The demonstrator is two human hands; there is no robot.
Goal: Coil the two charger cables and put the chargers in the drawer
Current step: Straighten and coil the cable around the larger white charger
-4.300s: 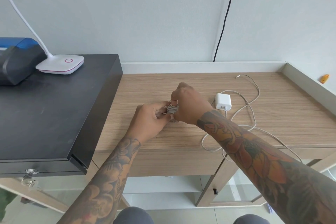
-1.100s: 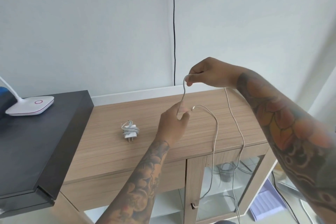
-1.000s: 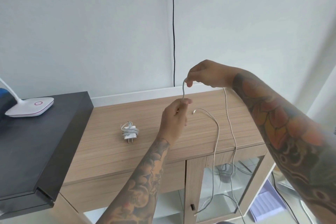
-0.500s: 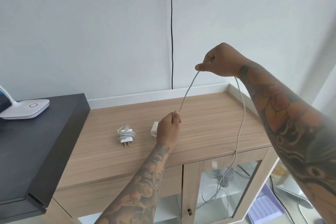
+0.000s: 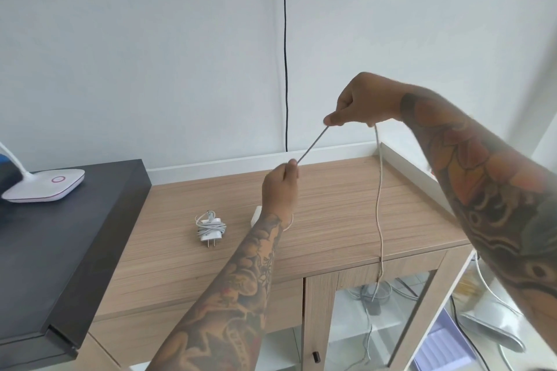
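Since half a second ago your right hand sits a touch lower and the cable span between your hands has shortened; the free tail no longer loops back up, it just hangs. Head view, the only one: right hand is closed in a pinch on the second cable, raised above the bench; left hand is closed on the same cable lower down, with a short taut run between them. From the right hand the tail drops past the bench's front edge and ends in front of the glass cabinet door. First charger lies on the bench, cable already wrapped round it, prongs toward you, well clear of both hands. Second charger is only a white corner showing behind your left wrist, resting on the bench. My read: charger one is coiled, you're straightening cable two before winding. Next move calls for feeding even loops into the left hand while keeping the tail from snagging on the bench edge. Hard to tell: how the cable runs from left hand to the charger, the plug type at the tail end, and which front is the drawer.
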